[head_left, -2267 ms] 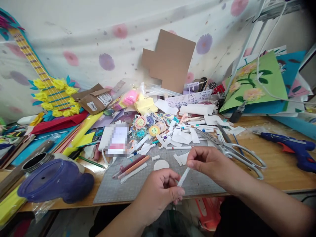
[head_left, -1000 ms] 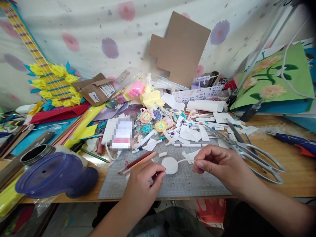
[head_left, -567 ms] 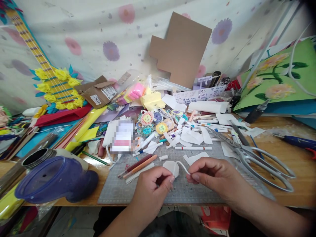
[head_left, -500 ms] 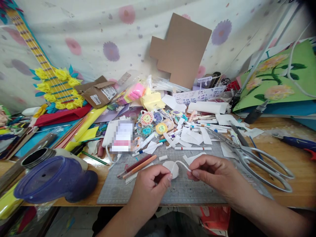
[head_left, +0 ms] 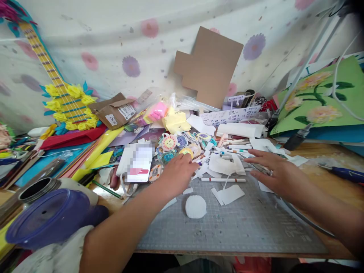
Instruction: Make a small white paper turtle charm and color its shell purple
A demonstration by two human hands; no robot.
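My left hand (head_left: 179, 172) reaches over the pile of decorated round discs and pens, its fingertips hidden behind the back of the hand. Close to it are a yellow disc (head_left: 187, 152) and a pink sun-faced disc (head_left: 168, 142). With fingers stretched and apart, my right hand (head_left: 273, 168) is over the metal scissors (head_left: 305, 220), which it and the forearm largely cover. A plain white round disc (head_left: 196, 207) lies on the grey cutting mat (head_left: 227, 235). To its right is a white paper piece (head_left: 231, 194) with a thin white cord at its top.
A phone (head_left: 140, 161) lies left of the pile. Further left stand a blue lidded container (head_left: 48, 216) and an open jar (head_left: 39, 189). White paper scraps (head_left: 224, 165) and a marker (head_left: 223, 180) lie ahead. A blue-handled tool (head_left: 341, 173) rests at right.
Both hands have let go of the white disc and cord and moved forward and apart, the left to the pile, the right to the scissors. The view has shifted slightly.
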